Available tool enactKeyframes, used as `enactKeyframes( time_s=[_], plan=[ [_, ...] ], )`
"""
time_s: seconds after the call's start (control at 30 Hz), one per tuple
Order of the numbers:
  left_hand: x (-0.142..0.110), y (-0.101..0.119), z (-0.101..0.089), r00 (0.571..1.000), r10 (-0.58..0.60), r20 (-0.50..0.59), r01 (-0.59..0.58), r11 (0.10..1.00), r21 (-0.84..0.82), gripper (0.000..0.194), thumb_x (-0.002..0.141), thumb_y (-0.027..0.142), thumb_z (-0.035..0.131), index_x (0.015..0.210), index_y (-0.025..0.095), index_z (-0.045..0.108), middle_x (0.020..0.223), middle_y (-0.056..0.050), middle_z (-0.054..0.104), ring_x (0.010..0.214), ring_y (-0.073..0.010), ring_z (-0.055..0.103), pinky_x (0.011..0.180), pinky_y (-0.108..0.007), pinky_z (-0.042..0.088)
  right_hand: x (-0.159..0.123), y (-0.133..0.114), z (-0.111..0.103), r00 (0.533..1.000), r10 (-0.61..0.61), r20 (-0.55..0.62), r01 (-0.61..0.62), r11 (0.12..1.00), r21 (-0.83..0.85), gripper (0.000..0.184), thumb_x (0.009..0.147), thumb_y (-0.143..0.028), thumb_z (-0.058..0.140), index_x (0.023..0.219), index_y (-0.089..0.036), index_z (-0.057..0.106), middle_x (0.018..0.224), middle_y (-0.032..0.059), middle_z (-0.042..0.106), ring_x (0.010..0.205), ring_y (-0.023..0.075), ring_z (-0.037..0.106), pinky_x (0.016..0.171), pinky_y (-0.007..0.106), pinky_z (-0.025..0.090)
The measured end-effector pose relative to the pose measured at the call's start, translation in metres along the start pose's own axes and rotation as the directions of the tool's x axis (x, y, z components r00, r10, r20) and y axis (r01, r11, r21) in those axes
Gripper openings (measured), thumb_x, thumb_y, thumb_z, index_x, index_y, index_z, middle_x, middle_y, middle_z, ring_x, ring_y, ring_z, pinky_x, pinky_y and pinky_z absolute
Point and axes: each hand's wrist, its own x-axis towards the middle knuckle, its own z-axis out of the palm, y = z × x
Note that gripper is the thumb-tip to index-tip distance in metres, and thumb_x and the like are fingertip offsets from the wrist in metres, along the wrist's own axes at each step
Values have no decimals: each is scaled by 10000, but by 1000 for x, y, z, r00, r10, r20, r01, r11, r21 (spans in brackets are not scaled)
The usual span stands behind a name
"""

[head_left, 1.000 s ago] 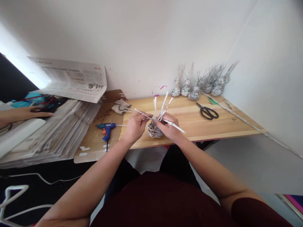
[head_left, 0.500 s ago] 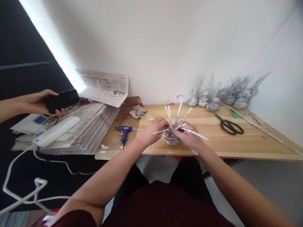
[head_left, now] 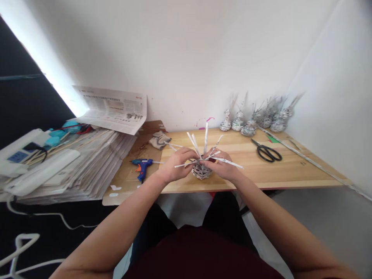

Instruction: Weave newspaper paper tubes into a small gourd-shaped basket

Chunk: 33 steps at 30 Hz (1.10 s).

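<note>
A small round basket [head_left: 201,171], woven from rolled newspaper strips, stands near the front edge of the wooden board. Several paper strips [head_left: 206,138] stick up and out from its top. My left hand [head_left: 178,162] is closed at the basket's upper left rim, its fingertips on the strips. On the other side my right hand [head_left: 220,163] is closed around the upper right rim, with strips between thumb and fingers. The fingers hide part of the weave at the rim.
A blue glue gun [head_left: 142,167] and a glove [head_left: 159,140] lie on the left. Beyond them is a newspaper stack [head_left: 95,166] with a power strip [head_left: 21,155]. Black scissors [head_left: 266,151], a long paper rod [head_left: 308,155] and several woven pieces [head_left: 249,127] are at right.
The view has swung right, so everything sits further left. Another person's hand with a black phone has gone from view at the left. My hands stay on the basket.
</note>
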Motion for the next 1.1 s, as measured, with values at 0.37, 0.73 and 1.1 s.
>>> enactKeyframes(
  time_s=[0.37, 0.73, 1.1],
  plan=[
    [3, -4, 8, 992, 31, -125, -22, 997, 72, 126, 964, 191, 568, 933, 189, 690, 968, -76, 743, 927, -176, 693, 873, -326, 550, 1, -3, -3, 999, 27, 35, -28, 999, 43, 113, 815, -334, 751, 790, -223, 747, 831, 30, 732, 818, 204, 687, 770, 343, 532],
    [-2, 3, 17, 991, -81, -107, 79, 997, -21, 89, 933, 181, 595, 976, 192, 672, 936, -63, 729, 886, -175, 675, 819, -299, 532, -2, 2, -5, 999, -3, 38, 0, 997, 71, 130, 824, -342, 749, 803, -215, 757, 841, 33, 742, 832, 204, 699, 794, 348, 542],
    [7, 5, 16, 992, -95, -82, 100, 994, 54, 135, 945, 231, 597, 844, 213, 683, 932, -53, 736, 867, -192, 643, 828, -336, 499, 1, 4, -9, 991, 74, 109, -89, 988, 130, 129, 795, -338, 758, 854, -224, 768, 892, 24, 758, 837, 189, 712, 809, 325, 561]
  ],
)
